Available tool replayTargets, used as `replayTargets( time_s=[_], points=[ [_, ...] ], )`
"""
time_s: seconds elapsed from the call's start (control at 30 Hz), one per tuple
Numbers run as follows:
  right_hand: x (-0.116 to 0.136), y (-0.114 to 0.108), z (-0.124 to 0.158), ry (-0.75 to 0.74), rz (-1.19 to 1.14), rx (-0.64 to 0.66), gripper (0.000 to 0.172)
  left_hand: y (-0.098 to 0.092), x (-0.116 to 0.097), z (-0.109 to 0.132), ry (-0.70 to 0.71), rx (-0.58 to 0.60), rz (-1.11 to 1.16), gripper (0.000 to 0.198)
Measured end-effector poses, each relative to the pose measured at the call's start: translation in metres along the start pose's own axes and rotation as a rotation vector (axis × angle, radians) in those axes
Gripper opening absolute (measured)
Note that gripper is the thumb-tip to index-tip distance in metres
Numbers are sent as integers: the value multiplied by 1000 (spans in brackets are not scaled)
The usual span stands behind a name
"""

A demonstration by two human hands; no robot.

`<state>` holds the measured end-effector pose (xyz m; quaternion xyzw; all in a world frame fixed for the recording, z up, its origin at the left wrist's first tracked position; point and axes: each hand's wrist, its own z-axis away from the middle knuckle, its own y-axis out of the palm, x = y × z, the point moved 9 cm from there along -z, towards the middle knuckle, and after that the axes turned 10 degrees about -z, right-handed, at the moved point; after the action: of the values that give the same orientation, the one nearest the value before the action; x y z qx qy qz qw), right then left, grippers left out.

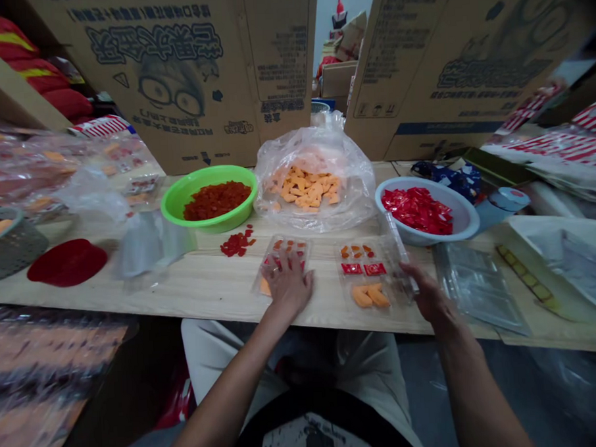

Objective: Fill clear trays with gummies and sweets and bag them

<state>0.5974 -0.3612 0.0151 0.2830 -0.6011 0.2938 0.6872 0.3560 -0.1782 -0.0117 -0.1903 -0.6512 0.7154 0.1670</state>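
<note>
My left hand lies with fingers spread over a clear plastic tray and hides much of it. Orange-brown pieces show at that tray's far end, with a bit of red packet and an orange piece by my fingers. To its right is a second clear tray. It holds small orange-brown pieces, two red packets and two orange chunks. At this tray's right side, my right hand grips a raised clear plastic lid that stands nearly on edge.
Behind the trays stand a green bowl of reddish pieces, a plastic bag of orange chunks and a pale blue bowl of red packets. Loose red pieces lie nearby. Empty trays sit right; cardboard boxes block the back.
</note>
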Motion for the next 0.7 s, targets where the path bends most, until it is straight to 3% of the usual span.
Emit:
replayTargets(
  time_s=[0.17,0.23,0.3,0.33,0.4,0.47,0.57,0.7],
  points=[
    [-20,10,9,101,-130,42,54,-12,37,-2,-168,-84,58,62],
    [-17,20,9,44,-82,53,60,-32,32,4,-153,-189,241,61],
    [-6,35,11,-89,25,64,71,-50,9,15,-42,-208,640,51],
    [0,45,14,-160,73,83,77,-55,-8,22,27,-141,905,45],
    [10,72,25,-243,100,168,83,-57,-47,37,92,121,1452,37],
    [14,98,39,-229,-8,273,81,-57,-79,50,26,367,1849,36],
    [15,120,59,-122,-266,339,66,-54,-96,54,-109,494,2064,37],
    [6,123,69,5,-479,319,49,-51,-95,49,-131,486,2051,39]
  ],
)
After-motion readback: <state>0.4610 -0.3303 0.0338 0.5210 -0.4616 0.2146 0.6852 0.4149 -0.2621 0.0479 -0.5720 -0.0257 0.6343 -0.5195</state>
